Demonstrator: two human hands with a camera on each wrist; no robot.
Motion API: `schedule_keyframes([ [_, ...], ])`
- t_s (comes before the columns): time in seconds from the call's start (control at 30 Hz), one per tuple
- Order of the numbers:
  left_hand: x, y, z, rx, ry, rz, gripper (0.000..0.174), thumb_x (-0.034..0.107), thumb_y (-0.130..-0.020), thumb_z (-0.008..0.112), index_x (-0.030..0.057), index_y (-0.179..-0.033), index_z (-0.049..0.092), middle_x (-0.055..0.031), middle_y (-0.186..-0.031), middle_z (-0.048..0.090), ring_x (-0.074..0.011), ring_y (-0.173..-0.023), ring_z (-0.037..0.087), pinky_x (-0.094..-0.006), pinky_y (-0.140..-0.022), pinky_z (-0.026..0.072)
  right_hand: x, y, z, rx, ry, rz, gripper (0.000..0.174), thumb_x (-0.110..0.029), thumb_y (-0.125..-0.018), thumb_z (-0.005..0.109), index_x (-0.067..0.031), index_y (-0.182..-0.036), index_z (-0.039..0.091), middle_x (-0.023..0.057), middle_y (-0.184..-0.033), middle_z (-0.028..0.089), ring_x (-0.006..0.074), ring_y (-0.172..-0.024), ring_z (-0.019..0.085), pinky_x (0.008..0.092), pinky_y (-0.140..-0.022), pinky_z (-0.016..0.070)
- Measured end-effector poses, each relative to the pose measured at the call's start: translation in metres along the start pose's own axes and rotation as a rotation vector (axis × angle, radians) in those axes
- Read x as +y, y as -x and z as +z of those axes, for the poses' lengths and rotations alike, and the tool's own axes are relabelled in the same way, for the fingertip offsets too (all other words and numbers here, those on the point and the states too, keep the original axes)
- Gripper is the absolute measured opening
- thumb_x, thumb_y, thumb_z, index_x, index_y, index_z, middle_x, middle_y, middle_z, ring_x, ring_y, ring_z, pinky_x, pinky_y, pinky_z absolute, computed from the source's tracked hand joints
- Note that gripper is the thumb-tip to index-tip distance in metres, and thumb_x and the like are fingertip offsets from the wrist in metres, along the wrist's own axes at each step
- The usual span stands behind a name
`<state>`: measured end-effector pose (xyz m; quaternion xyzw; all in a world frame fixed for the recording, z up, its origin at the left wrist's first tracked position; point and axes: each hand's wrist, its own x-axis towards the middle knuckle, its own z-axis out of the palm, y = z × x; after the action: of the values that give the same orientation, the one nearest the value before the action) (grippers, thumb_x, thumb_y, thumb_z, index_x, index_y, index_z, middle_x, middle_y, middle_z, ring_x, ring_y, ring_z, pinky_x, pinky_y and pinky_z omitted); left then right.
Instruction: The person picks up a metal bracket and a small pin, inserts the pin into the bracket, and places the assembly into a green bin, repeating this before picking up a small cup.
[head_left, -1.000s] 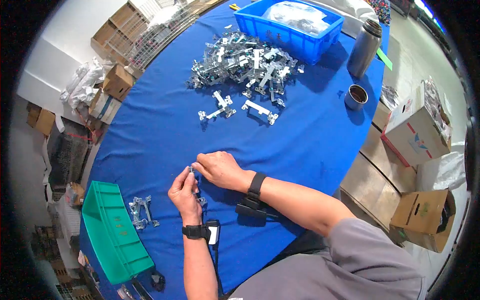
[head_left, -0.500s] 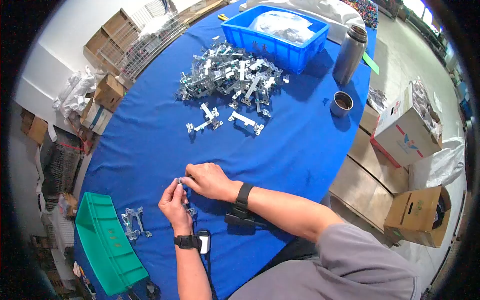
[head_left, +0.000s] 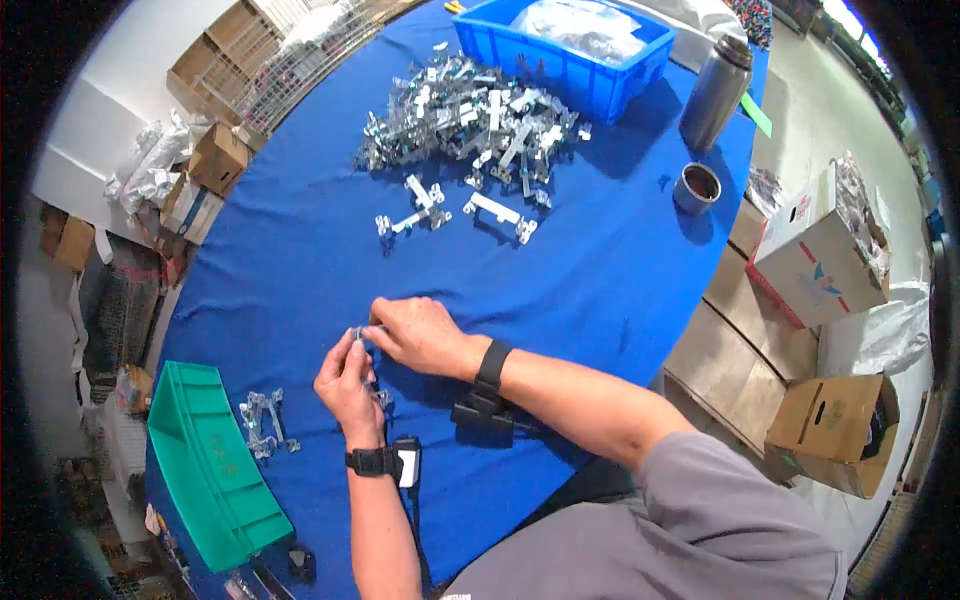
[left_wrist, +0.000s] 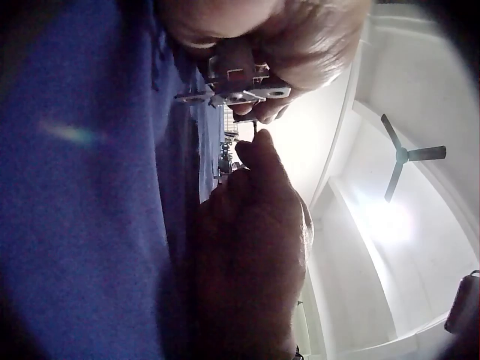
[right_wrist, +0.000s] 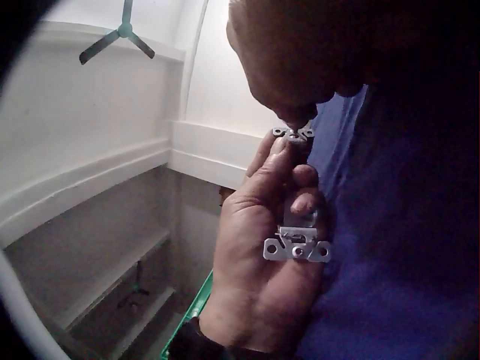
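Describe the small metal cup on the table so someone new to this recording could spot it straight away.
Find the blue-covered table, then the blue bin at its far end and the tall steel bottle beside it. The cup stands just on the person's side of the bottle. Unlike the bottle, it is short, wide-mouthed and dark inside.
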<state>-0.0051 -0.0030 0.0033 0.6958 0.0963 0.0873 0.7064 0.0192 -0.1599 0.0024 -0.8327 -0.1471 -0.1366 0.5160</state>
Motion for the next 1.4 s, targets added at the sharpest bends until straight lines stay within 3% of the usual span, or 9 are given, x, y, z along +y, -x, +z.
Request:
schedule_keyframes([
  [0.1,0.0018,-0.0045,0.0017,0.0,0.035,-0.011,0.022,-0.001,-0.088,0.067,-0.0027,-0.11,0.07,-0.0054,-0.082,0.068,-0.0059,-0.06,0.054,-0.019,-0.049,0.0407,-0.0004,-0.0032,-0.0022,-0.038,0.1,-0.029,0.022,-0.025,-0.091,0.062,-0.0035,-0.085,0.059,0.0186,-0.072,0.063,0.04,-0.071,0.064,0.0507,-0.059,0.0475],
  [0.2,0.0028,-0.003,0.0053,-0.009,0.075,0.033,0.022,0.0,-0.088,0.067,-0.0031,-0.11,0.07,-0.0053,-0.082,0.068,-0.0058,-0.06,0.054,-0.0191,-0.049,0.0407,0.0005,-0.0019,-0.0015,-0.034,0.081,-0.014,0.022,-0.023,-0.091,0.061,-0.0033,-0.084,0.057,0.0174,-0.073,0.062,0.039,-0.07,0.063,0.0496,-0.058,0.0464],
  [0.27,0.0031,-0.0023,0.0036,-0.006,0.072,0.003,0.022,-0.001,-0.088,0.067,-0.0034,-0.11,0.07,-0.0054,-0.083,0.068,-0.0058,-0.06,0.054,-0.0191,-0.049,0.0407,0.0034,-0.0007,0.0009,0.082,-0.059,-0.094,0.021,-0.022,-0.092,0.06,-0.003,-0.083,0.056,0.016,-0.074,0.061,0.0372,-0.071,0.062,0.0481,-0.059,0.0465],
  [0.4,0.0002,-0.0039,0.0017,-0.046,0.04,0.003,0.023,0.001,-0.089,0.067,-0.0032,-0.111,0.069,-0.0042,-0.082,0.068,-0.0054,-0.06,0.054,-0.019,-0.049,0.0402,0.0023,-0.0001,0.0009,0.051,-0.031,-0.108,0.021,-0.022,-0.092,0.059,-0.0031,-0.084,0.056,0.0146,-0.073,0.059,0.0357,-0.072,0.062,0.0466,-0.061,0.0467],
  [0.63,0.0053,-0.0021,0.004,-0.04,0.061,-0.002,0.024,0.003,-0.09,0.067,-0.0028,-0.113,0.069,-0.0024,-0.081,0.067,-0.0047,-0.061,0.053,-0.0189,-0.051,0.0396,0.0019,0.0002,0.0009,0.015,-0.029,-0.122,0.023,-0.024,-0.093,0.057,-0.0036,-0.083,0.054,0.0169,-0.078,0.061,0.0391,-0.074,0.063,0.0504,-0.062,0.0485],
  [0.7,0.002,-0.0031,0.0023,-0.057,0.052,0.015,0.024,0.003,-0.09,0.067,-0.0028,-0.113,0.069,-0.0026,-0.081,0.067,-0.0048,-0.061,0.053,-0.019,-0.051,0.0397,0.0018,0.0004,0.0009,0.062,-0.025,-0.123,0.021,-0.021,-0.092,0.06,-0.0028,-0.083,0.056,0.0146,-0.074,0.059,0.0356,-0.071,0.061,0.0461,-0.06,0.0465],
  [1.07,-0.0026,-0.0053,0.0007,-0.074,0.032,0.045,0.022,0.002,-0.089,0.068,-0.0016,-0.111,0.071,-0.0033,-0.08,0.068,-0.0054,-0.057,0.052,-0.0192,-0.049,0.0396,0.0009,0.0,0.0008,0.01,-0.005,-0.09,0.024,-0.025,-0.094,0.057,-0.0046,-0.083,0.053,0.0157,-0.076,0.06,0.0381,-0.075,0.062,0.0495,-0.062,0.0478],
  [1.33,-0.0018,-0.0053,0.0044,-0.077,0.017,0.045,0.022,0.002,-0.089,0.067,-0.0025,-0.111,0.07,-0.0037,-0.081,0.068,-0.005,-0.059,0.052,-0.0189,-0.051,0.0394,-0.0013,0.0009,0.0004,0.039,-0.061,-0.109,0.022,-0.024,-0.092,0.058,-0.004,-0.094,0.049,0.0176,-0.08,0.061,0.0415,-0.077,0.062,0.0523,-0.062,0.047],
  [1.4,-0.0019,-0.0045,0.0021,-0.098,0.007,0.068,0.022,0.002,-0.09,0.066,-0.0031,-0.111,0.069,-0.0033,-0.08,0.067,-0.0049,-0.059,0.051,-0.0193,-0.051,0.0387,0.0002,0.0002,-0.0021,0.008,-0.017,-0.1,0.022,-0.025,-0.092,0.059,-0.004,-0.088,0.052,0.0178,-0.078,0.062,0.0407,-0.076,0.063,0.0523,-0.061,0.0477],
])
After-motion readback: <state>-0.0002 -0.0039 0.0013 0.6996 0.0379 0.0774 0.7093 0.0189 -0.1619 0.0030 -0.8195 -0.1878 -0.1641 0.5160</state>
